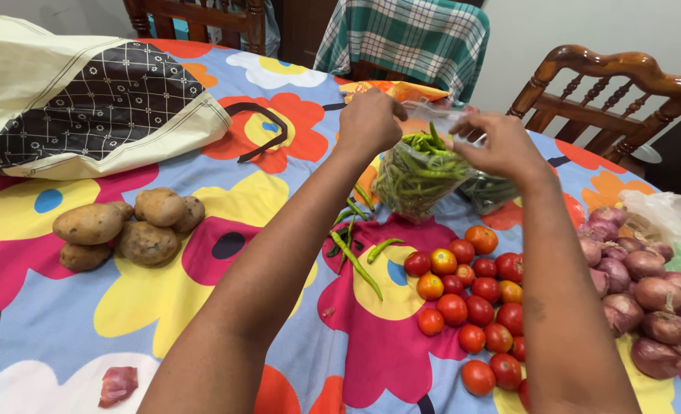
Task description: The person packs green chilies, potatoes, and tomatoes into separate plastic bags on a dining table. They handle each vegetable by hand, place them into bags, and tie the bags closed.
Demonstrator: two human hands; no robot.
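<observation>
Both hands, left (369,121) and right (495,144), pinch the mouth of the chilli bag (418,175), holding it upright over the tabletop (64,337) so the chillies stay inside, behind the tomatoes (474,307).

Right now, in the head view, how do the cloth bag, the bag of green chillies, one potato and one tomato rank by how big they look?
Largest to smallest as they look:
1. cloth bag
2. clear plastic bag of green chillies, held up by the left hand and right hand
3. potato
4. tomato
The cloth bag lies partly out of frame.
</observation>
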